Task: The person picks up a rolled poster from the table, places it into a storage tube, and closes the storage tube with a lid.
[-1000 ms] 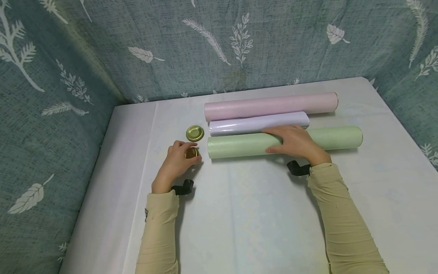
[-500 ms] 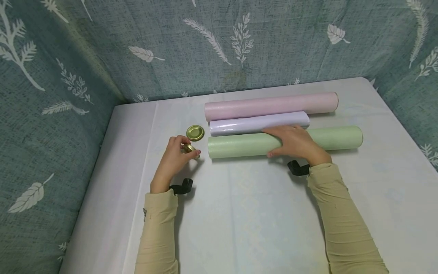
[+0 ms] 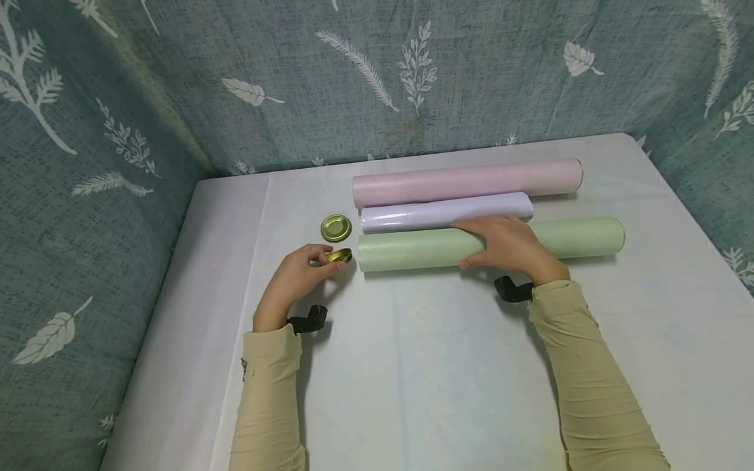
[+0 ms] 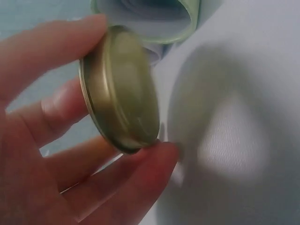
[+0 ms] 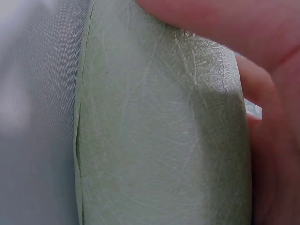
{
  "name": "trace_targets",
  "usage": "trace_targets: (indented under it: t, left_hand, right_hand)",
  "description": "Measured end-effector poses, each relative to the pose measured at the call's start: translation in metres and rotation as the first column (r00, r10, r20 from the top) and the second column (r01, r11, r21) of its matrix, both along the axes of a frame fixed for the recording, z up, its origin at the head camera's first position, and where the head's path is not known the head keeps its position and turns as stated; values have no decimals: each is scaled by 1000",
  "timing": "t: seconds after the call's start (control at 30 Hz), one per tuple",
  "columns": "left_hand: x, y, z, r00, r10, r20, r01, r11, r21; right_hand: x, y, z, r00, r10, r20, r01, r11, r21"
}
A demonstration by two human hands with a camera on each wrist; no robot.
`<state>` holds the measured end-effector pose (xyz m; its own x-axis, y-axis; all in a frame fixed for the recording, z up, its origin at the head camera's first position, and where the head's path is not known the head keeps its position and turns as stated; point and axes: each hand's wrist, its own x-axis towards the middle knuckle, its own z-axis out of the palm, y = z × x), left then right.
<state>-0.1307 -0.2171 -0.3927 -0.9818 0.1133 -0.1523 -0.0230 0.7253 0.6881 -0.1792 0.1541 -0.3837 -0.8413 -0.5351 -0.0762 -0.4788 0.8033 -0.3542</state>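
Observation:
My left hand (image 3: 292, 279) pinches a gold jar lid (image 3: 343, 255) between thumb and fingers, left of the green roll's end. In the left wrist view this round lid (image 4: 124, 91) is tilted on edge, with its shadow on the table. Behind it, a second gold lid (image 3: 336, 228) lies flat. My right hand (image 3: 511, 244) grips a pale green roll (image 3: 412, 250) from above, thumb on the near side and fingers over the far side. The right wrist view is filled by the green roll's creased surface (image 5: 145, 117), with part of the hand along its right side.
A shiny pale lavender roll (image 3: 436, 214) lies just behind the green one, and a longer pink roll (image 3: 465, 183) lies behind that. All three rest on a white-covered table (image 3: 448, 366). A leaf-patterned teal curtain (image 3: 483, 78) hangs at the back and sides.
My left hand has turned the pinched lid, first on edge, then with its rim tipped toward the green roll. The left wrist has shifted slightly left. The right hand and rolls stay put.

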Motion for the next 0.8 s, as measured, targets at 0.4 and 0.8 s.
trace_targets:
  t: [0.4, 0.8]
  left_hand:
    - [-2, 6, -3, 994, -27, 107, 5, 979, 204]
    - [-3, 7, -16, 978, -128, 167, 26, 862, 507]
  right_hand:
    - [2, 3, 1, 1000, -12, -12, 12, 999, -48]
    - [4, 4, 6, 1000, -16, 27, 18, 996, -88]
